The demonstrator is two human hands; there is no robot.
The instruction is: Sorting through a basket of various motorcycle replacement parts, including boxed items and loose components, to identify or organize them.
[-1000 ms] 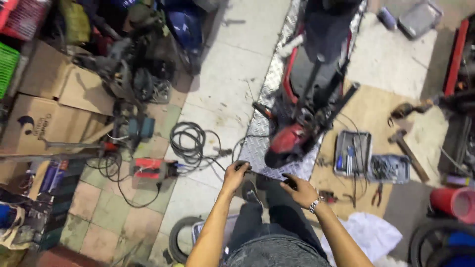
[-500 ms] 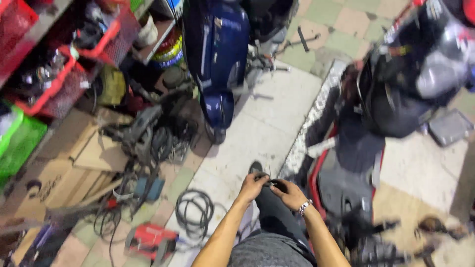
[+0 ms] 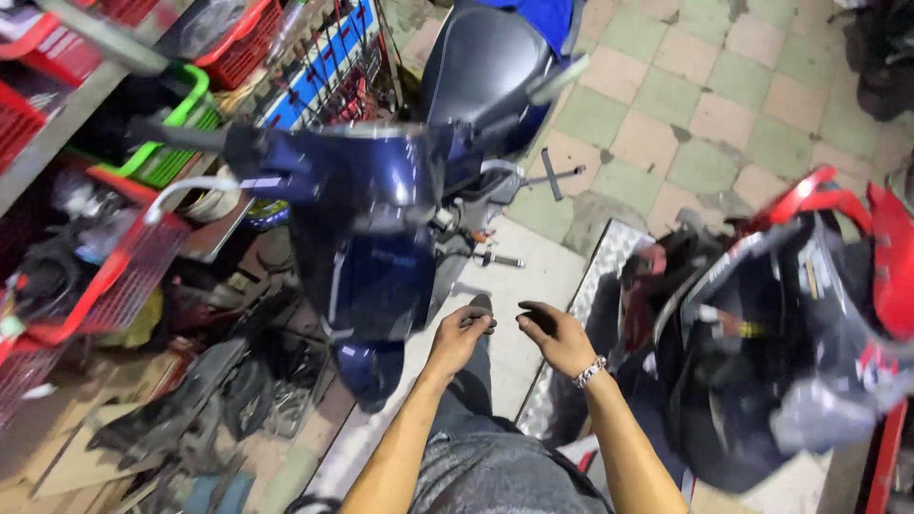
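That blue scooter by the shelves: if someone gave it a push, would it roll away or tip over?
The blue scooter looks heavy, with a bulky body and seat, so a light push probably won't shift it. On two wheels it could tip sideways; its stand isn't visible. The tiled floor looks flat, so rolling off seems unlikely.

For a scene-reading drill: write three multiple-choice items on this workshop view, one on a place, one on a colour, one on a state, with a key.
1. Where does the blue scooter stand relative to the person's hands?
A. Ahead and to the left
B. Behind the person
C. On the shelf

2. What colour is the basket on the left shelving beside the red ones?
A. Yellow
B. Green
C. White

3. How is the left hand?
A. Flat on the floor
B. Gripping a hammer
C. Fingers curled, held close to the right hand

Key: 1 A, the scooter fills the upper left; 2 B, its rim is bright green; 3 C, both hands hover together over the knee.
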